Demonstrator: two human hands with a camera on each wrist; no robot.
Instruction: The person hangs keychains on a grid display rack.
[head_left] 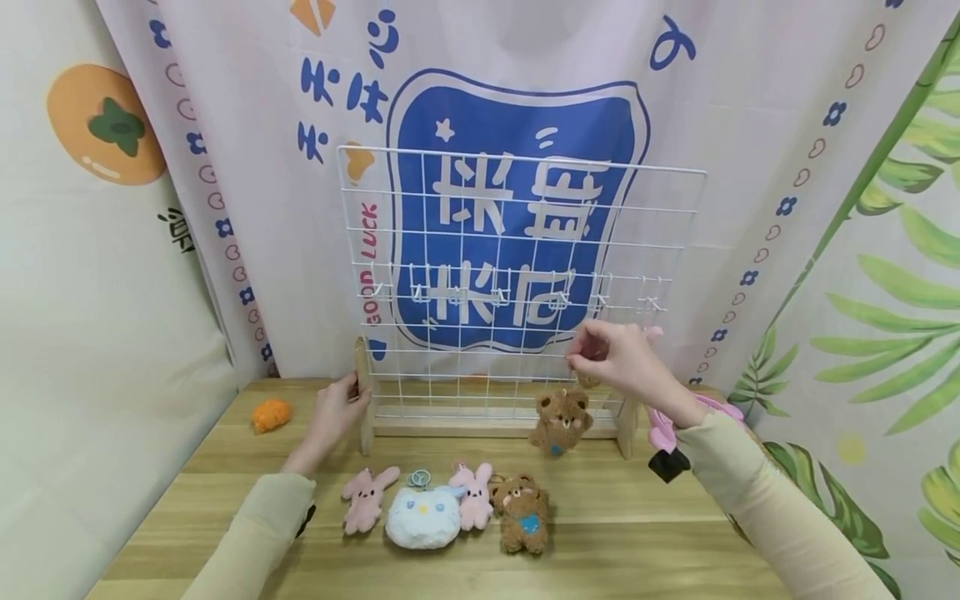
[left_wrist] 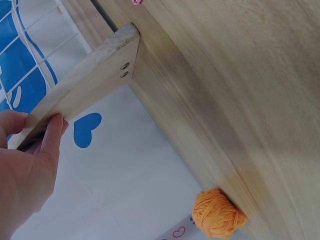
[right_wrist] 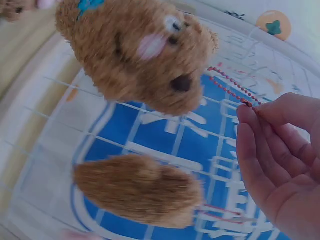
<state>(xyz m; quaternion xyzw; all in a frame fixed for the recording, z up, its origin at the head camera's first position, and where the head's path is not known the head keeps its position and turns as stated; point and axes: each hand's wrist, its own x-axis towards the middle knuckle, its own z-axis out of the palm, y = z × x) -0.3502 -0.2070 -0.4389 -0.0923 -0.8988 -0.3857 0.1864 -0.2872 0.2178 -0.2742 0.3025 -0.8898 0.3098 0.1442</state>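
Head + wrist cams: right hand (head_left: pixel 618 362) pinches a red chain (right_wrist: pixel 230 79), fuzzy bear (head_left: pixel 561 421) dangles underneath, left hand (head_left: pixel 333 417) grips a wooden post (left_wrist: pixel 80 85).

The bear (head_left: pixel 562 421) is brown, its chain (right_wrist: pixel 236 84) red, the yarn ball (left_wrist: pixel 218 213) orange, the grid (head_left: pixel 525 160) white.

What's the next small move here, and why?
Probably raise the right hand and slip the bead chain over the bare-looking hook above the held bear. That hand pinches the chain, the bear dangles below hook level, and the left hand grips the wooden upright, which likely steadies the rack.
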